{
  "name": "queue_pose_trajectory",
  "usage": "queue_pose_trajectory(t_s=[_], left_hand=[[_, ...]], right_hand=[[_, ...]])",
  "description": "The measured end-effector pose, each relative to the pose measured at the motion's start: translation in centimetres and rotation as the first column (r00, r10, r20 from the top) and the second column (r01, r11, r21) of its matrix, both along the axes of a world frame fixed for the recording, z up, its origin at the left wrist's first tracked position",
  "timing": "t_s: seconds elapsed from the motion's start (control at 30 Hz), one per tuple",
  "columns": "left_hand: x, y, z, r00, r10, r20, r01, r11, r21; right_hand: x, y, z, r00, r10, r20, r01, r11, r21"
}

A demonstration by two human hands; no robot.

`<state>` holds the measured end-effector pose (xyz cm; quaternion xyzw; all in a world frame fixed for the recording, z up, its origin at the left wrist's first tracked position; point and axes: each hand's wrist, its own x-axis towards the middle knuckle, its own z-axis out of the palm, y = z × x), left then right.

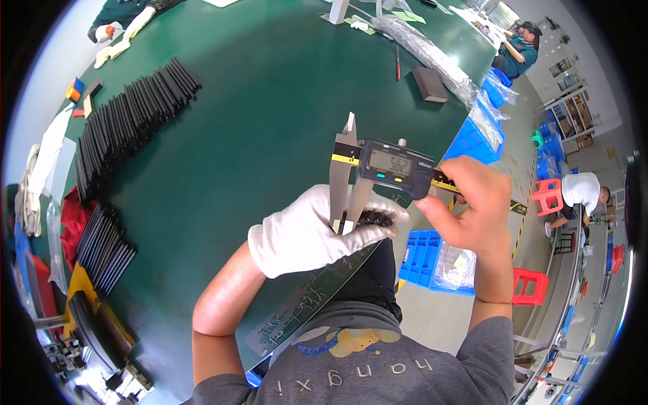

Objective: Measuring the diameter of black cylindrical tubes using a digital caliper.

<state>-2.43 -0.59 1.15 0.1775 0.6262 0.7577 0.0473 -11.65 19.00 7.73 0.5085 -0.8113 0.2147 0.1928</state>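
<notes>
My left hand [290, 236], in a white glove, is closed round a few black rods [376, 219] whose ends show between thumb and fingers. My bare right hand [476, 206] grips the right end of a digital caliper [388, 162], thumb beneath its display housing. The caliper's long jaws point down into the gloved hand. They are slightly apart beside the black rods; what exactly lies between their tips is partly hidden by the glove.
A long row of black rods [131, 128] lies left on the green table [263, 101], with shinier rods [106, 251] nearer me. A brown block [430, 85], red-handled tool [397, 67] and plastic wrapping [432, 54] lie far right. Blue crates [472, 142] flank the table. Other people work nearby.
</notes>
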Motion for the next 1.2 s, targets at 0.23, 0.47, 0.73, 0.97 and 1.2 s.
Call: queue_pose_trajectory(t_s=[0.23,0.47,0.73,0.97,1.2], left_hand=[[-0.1,-0.4,0.2,1.0,-0.007,-0.009,0.007,1.0,-0.016],[-0.3,-0.4,-0.1,0.997,0.019,0.074,-0.016,0.999,-0.038],[-0.6,0.8,-2.3,0.811,0.585,0.008,-0.584,0.808,0.075],[-2.7,0.5,-2.0,0.643,0.403,0.652,-0.766,0.326,0.554],[-4.0,3.9,-4.5,0.582,-0.054,0.811,-0.797,0.16,0.582]], right_hand=[[-0.1,-0.3,-0.3,0.999,-0.03,-0.011,0.03,0.999,0.036],[0.4,1.8,-3.3,0.925,-0.041,0.379,0.132,0.967,-0.218],[2.9,7.5,-11.3,0.605,-0.139,0.784,0.486,0.844,-0.225],[4.8,6.7,-13.1,0.407,0.118,0.906,0.553,0.757,-0.347],[4.9,1.9,-12.0,0.691,0.387,0.611,0.249,0.666,-0.703]])
